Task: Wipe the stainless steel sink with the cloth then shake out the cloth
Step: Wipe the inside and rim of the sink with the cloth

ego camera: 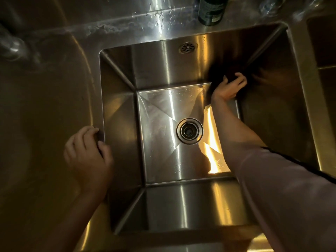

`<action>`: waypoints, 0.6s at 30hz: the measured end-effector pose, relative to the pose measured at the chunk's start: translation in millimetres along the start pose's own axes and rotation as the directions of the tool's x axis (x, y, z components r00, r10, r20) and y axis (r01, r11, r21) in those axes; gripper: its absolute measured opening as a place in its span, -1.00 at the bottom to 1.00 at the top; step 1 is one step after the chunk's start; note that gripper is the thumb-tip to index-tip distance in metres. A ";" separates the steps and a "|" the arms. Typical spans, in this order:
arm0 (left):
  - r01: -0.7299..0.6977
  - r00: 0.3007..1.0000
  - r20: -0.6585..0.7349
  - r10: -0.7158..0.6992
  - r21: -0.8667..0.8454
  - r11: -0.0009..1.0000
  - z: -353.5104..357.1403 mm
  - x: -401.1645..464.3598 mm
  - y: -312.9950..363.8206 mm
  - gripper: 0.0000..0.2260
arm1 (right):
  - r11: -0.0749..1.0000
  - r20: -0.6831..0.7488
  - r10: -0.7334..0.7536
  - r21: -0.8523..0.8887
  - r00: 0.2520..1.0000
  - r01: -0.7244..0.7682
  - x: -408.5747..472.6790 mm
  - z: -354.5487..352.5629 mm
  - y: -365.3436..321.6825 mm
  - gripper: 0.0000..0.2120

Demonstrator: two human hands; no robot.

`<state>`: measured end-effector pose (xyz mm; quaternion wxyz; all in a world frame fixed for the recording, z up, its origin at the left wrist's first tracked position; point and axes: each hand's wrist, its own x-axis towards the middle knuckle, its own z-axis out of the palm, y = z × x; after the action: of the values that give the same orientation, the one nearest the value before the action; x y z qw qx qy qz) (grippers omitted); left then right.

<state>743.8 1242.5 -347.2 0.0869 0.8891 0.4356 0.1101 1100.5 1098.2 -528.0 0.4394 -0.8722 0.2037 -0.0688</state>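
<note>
a: state the position of the cloth.
b: the dark cloth [225, 75] lies against the far right corner of the stainless steel sink [120, 110], low on the back wall. it is blurred.
a: state the grip of each hand.
b: the right hand [230, 88] holds the cloth, fingers curled over it. the left hand [87, 153] rests on the sink's left rim, fingers loosely bent over the edge, holding nothing.
a: other items?
b: the drain [189, 131] sits in the basin floor, an overflow grille [188, 47] on the back wall, and a dark bottle [211, 10] stands on the worktop [54, 88] behind the sink.
</note>
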 end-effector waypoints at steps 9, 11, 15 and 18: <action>-0.022 1.000 -0.002 0.022 0.005 1.000 -1.5 0.7 -0.2 -0.71 | 0.970 -0.145 -0.044 0.231 0.989 0.077 5.7 -24.8 -33.4 -0.71; -0.030 0.999 0.013 0.030 0.003 1.000 -1.5 1.0 -0.6 -0.70 | 0.937 -0.223 -0.110 0.303 0.969 0.176 2.3 -40.0 -49.0 -0.71; -0.010 0.998 0.056 0.011 -0.015 1.000 -2.9 1.4 -3.1 -0.74 | 0.898 -0.230 -0.162 0.368 0.960 0.240 -9.4 -69.0 -65.6 -0.71; -0.056 0.997 0.056 0.057 -0.013 0.998 -6.6 3.3 -4.3 -0.72 | 0.905 -0.228 -0.089 0.388 0.970 0.175 -24.7 -81.2 -66.8 -0.70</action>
<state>740.6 1248.1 -341.5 0.1012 0.9034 0.4069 0.0898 1073.5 1084.0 -424.4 0.5813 -0.7623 0.1694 -0.2287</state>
